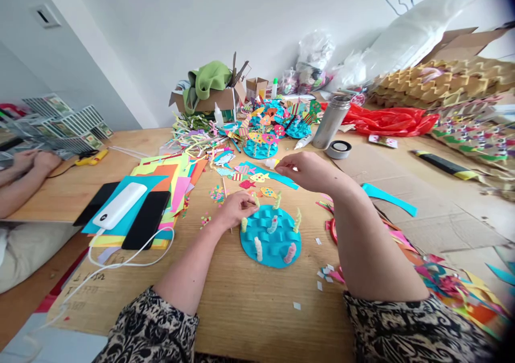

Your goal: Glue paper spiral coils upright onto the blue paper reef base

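Observation:
In the head view, a round blue paper disc [270, 229] with raised loops lies on the table before me. Several twisted strips stand on it, among them a white one [258, 249], a pink one [290, 253] and a yellow one [297, 220]. At the disc's back left edge, my left hand [238, 208] is closed, its fingertips pinching a pale yellow twisted strip [256, 199]. My right hand [302, 171] hovers behind the disc, fingers pinched. A small white and yellow piece [272, 163] shows at its fingertips; whether it is held is unclear.
Paper fish [259, 177] lie behind the disc. Coloured paper, a power bank [123, 205] and a black phone [146, 221] are left. A steel flask [330, 121] stands behind, a cutter knife [444, 164] lies right. Another person's hands [38, 162] are at far left.

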The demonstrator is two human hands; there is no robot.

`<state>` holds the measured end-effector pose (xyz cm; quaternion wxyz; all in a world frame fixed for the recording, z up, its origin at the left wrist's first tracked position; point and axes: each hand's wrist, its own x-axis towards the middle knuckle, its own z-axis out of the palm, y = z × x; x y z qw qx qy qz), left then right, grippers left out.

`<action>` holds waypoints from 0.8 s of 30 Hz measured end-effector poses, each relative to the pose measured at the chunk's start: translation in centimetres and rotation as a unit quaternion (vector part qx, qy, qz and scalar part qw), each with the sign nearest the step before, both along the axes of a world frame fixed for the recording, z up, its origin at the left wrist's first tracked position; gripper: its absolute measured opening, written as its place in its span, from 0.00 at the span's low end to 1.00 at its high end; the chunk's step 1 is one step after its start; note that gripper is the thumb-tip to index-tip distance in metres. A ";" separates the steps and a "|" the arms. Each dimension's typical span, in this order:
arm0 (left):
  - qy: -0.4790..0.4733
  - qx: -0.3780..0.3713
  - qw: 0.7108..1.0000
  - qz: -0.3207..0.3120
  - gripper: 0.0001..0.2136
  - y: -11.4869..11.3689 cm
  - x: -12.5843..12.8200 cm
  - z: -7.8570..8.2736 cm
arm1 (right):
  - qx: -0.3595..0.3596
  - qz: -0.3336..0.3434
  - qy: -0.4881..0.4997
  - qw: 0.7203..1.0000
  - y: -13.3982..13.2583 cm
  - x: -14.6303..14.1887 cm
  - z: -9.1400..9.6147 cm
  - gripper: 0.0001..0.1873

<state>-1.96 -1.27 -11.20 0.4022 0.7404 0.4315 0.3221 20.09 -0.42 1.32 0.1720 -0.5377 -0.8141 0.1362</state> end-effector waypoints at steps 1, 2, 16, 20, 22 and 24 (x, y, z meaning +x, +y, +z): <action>0.001 0.001 1.000 -0.002 0.04 0.0 0.0 -0.1 | 0.000 0.001 -0.001 1.000 0.0 0.0 0.0 0.13; 0.001 0.002 1.000 -0.004 0.04 0.0 0.0 -0.2 | 0.001 0.002 -0.001 1.000 -0.1 0.0 0.1 0.13; -0.031 -0.018 0.999 -0.002 0.22 0.2 -0.7 1.0 | 0.176 -0.127 0.223 0.950 -1.4 0.1 1.9 0.15; -0.098 -0.018 0.995 0.026 0.22 0.2 -0.6 2.2 | 0.229 -0.120 0.321 0.911 -3.2 -0.8 3.3 0.18; -0.128 -0.012 0.989 0.072 0.23 0.1 -0.6 3.3 | 0.233 -0.104 0.336 0.907 -4.2 -1.2 4.4 0.20; -0.153 0.009 0.980 0.124 0.22 -0.1 -0.7 4.5 | 0.235 -0.088 0.326 0.912 -5.2 -1.5 5.7 0.21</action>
